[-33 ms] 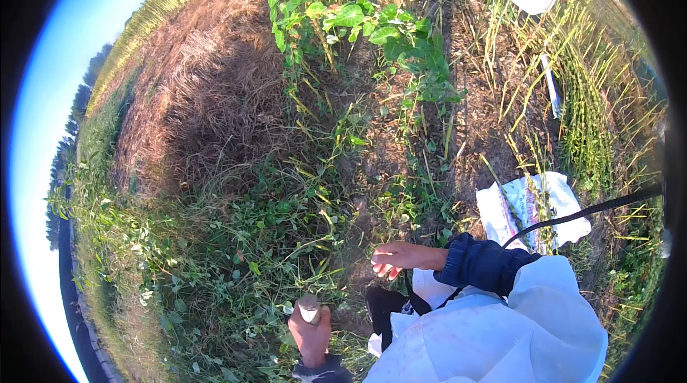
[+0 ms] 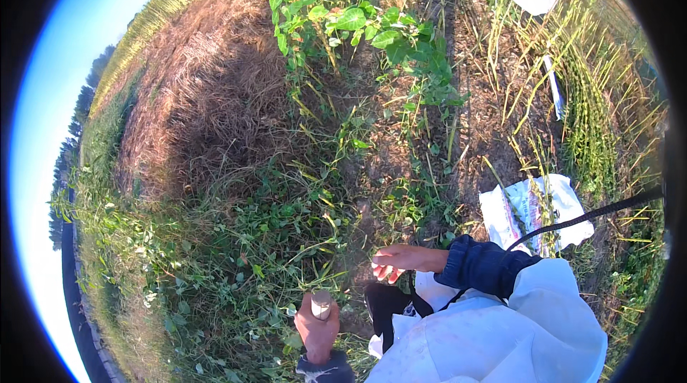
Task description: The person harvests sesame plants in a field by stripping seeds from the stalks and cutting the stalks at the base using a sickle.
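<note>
Over to the left, a heap of dry brown grass [image 2: 215, 89] gives way to tangled green weeds [image 2: 236, 268]. Beside them, the left hand [image 2: 313, 331] is wrapped round a pale, blunt-ended handle [image 2: 321, 307]. Its visible end pokes out of the fist, the long axis seeming to run steeply upward, tipped slightly away from the person; the other end is hidden. The handle lies left of the right hand [image 2: 402, 260] and nearer the person's body; that hand stays clear, fingers loosely curled leftward, nothing visible in them. Farther right lies a white sack [image 2: 569, 200].
</note>
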